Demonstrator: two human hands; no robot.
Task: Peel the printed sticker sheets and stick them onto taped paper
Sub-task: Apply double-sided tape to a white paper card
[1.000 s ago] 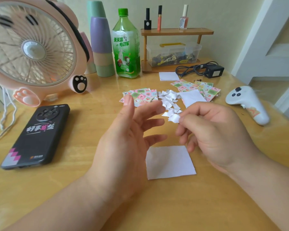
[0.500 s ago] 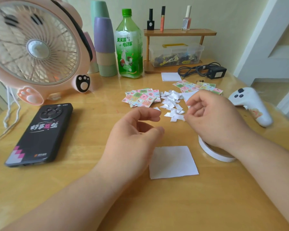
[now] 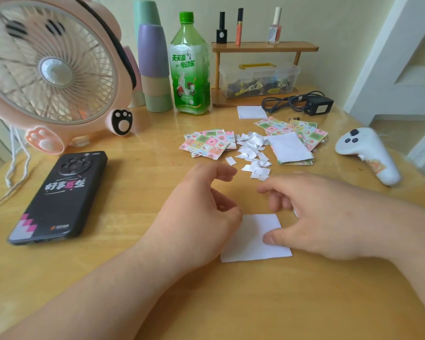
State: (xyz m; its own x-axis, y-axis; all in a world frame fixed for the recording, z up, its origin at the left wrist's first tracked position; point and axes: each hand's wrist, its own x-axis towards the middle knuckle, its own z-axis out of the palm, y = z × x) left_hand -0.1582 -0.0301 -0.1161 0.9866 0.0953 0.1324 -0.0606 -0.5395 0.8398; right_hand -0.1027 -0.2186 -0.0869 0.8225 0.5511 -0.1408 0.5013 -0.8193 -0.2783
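A pink fan (image 3: 52, 69), black phone (image 3: 59, 195), green bottle (image 3: 190, 69) and white controller (image 3: 368, 153) sit on the wooden table (image 3: 108, 278); the clear box (image 3: 259, 79) perhaps holds clips.

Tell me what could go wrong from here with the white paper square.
1. The fan faces the loose white scraps and sticker sheets; airflow, if it is on, might scatter them.
2. The thumb of the right hand rests on the white paper square near its edge; so light a hold may let it slide during sticking.

Home desk: cartoon fan (image 3: 52, 72), nail polish (image 3: 274, 27), phone (image 3: 59, 197).
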